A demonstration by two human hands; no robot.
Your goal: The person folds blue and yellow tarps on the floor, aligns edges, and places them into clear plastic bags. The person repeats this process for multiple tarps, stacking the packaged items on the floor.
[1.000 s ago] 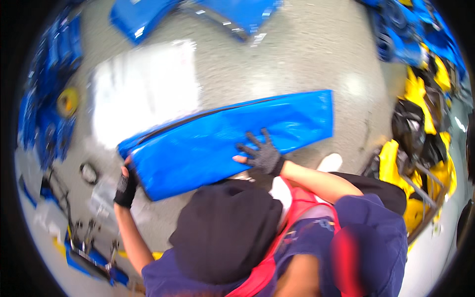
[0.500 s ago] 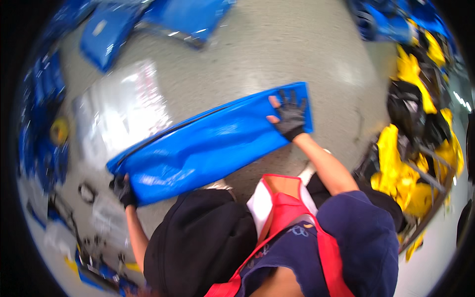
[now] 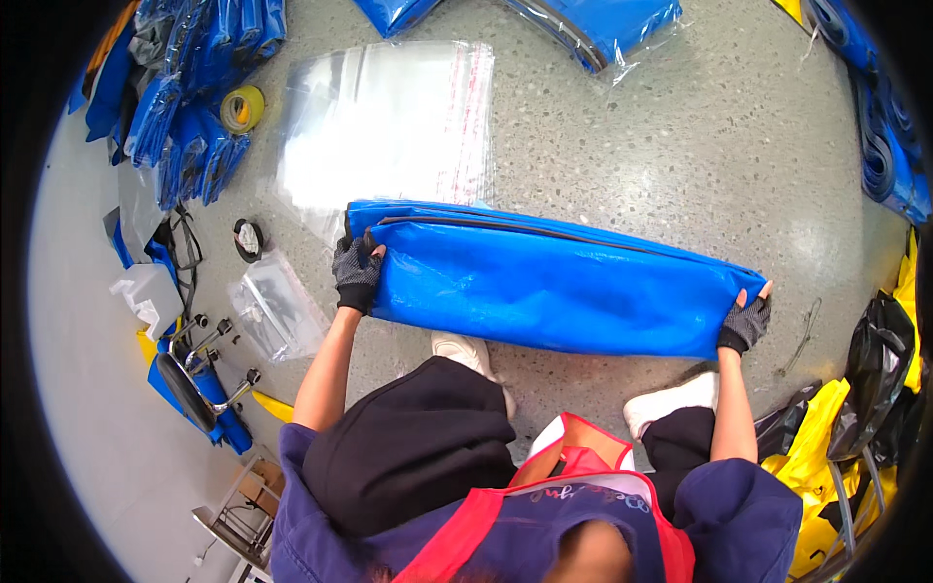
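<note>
Across the front of me lies a long, folded blue plastic sheet [image 3: 544, 282], shiny, in several layers with a dark edge strip along its far side. My left hand [image 3: 358, 272], in a dark fingerless glove, grips its left end, fingers closed round the edge. At the other end my right hand [image 3: 746, 319], gloved the same way, pinches the right edge with thumb and fingers. Just beyond the folded sheet is a stack of clear plastic bags [image 3: 379, 126] with a red-marked strip down one side.
Yellow tape [image 3: 242, 110] sits beside bagged blue bundles [image 3: 194, 87] at far left. A black ring-shaped roll [image 3: 249, 240] and small clear bags [image 3: 279, 306] lie left of me. An upturned wheeled stool [image 3: 199, 384] stands lower left. Blue rolls [image 3: 889, 165] and yellow-black material [image 3: 826, 447] line the right.
My view has turned to the right. My right hand has gone from lying flat with fingers spread on the sheet to gripping its right end. The left hand still holds the left end.
</note>
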